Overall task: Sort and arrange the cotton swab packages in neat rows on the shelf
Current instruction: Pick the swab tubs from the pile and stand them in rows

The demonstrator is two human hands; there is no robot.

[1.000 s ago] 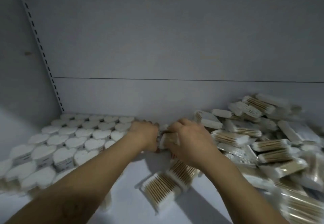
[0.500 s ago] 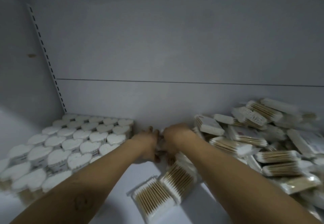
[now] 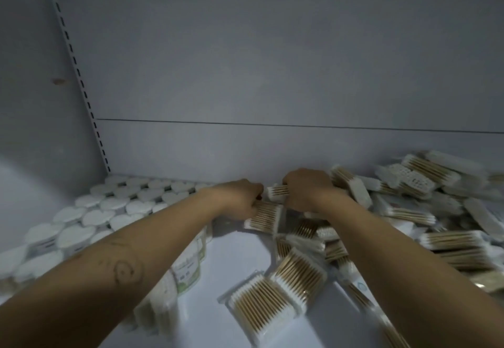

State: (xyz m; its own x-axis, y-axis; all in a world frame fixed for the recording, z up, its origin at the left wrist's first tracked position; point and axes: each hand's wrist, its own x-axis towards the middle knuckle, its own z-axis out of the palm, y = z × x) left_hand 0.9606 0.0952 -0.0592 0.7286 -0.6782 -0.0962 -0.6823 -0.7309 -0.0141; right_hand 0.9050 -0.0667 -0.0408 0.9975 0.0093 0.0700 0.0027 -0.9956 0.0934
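Head view, looking down into a white shelf [image 3: 234, 255], both my arms stretched to its back wall. My right hand [image 3: 308, 189] is curled round a slim packet [image 3: 278, 191] of wooden cotton swabs, which pokes out toward my left hand [image 3: 240, 197]. My left hand's fingers bend onto the far edge of a flat packet [image 3: 264, 215] just below, its sticks pointing away from me. The hands nearly touch. The loose pile [image 3: 409, 211] lies to my right, and heart-shaped boxes [image 3: 109, 208] stand in rows to my left. The bare gap between looks nearer my left hand.
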